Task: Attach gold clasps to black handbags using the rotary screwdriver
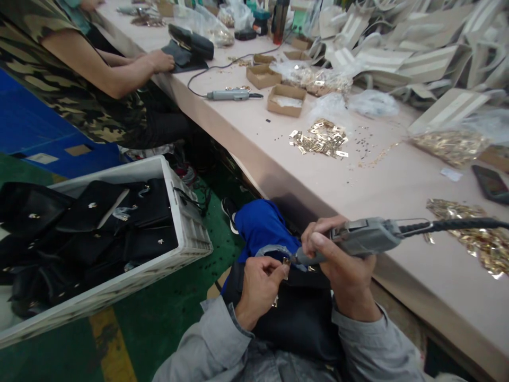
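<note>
My right hand (pixel 338 260) is closed around a grey electric screwdriver (pixel 358 239), held level with its tip pointing left and its black cable running off to the right. My left hand (pixel 260 284) pinches a small gold metal fitting (pixel 286 261) right at the screwdriver's tip. Both hands work over a black bag (pixel 294 313) that lies on my lap, below the edge of the pink table (pixel 389 185).
A white crate (pixel 186 223) of black bags stands on the green floor at my left. Piles of gold fittings (pixel 320 139), small cardboard boxes (pixel 286 99), a second screwdriver (pixel 230 95) and a phone (pixel 493 183) lie on the table. A person in a camouflage shirt (pixel 59 69) works at the far left.
</note>
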{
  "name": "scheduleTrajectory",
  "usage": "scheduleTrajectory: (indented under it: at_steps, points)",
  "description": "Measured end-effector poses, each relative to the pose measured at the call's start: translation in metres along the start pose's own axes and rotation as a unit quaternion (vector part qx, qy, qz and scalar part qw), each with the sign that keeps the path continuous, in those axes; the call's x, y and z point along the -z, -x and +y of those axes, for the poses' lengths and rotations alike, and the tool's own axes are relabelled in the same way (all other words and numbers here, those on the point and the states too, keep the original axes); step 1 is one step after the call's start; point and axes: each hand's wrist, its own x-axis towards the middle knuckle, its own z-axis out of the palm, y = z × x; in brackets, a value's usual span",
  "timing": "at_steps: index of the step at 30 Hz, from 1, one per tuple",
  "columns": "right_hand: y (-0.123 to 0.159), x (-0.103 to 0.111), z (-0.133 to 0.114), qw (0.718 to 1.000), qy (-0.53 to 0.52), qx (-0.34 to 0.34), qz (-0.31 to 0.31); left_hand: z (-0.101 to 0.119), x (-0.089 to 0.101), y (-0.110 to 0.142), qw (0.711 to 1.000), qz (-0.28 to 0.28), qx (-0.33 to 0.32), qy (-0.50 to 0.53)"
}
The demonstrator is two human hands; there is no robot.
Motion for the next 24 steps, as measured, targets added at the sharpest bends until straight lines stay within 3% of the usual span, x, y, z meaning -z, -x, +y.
scheduleTrajectory:
  at_steps: [8,17,21,24]
  points:
    - [0.002,-0.003,-0.001,0.994,0.087,-0.016,-0.068,-0.004,0.002,0.002,0.998,-0.042,0.011,0.045]
    - [-0.007,-0.015,0.002,0.984,0.076,-0.07,-0.143,-0.009,-0.005,0.003,1.0,-0.009,-0.003,0.009]
    - [-0.015,-0.003,-0.003,0.987,-0.004,-0.035,-0.154,-0.005,-0.007,0.003,1.0,-0.001,-0.016,0.011]
    - [-0.022,0.013,-0.015,0.991,-0.094,0.017,-0.094,-0.002,-0.008,0.003,0.998,0.004,-0.044,0.035]
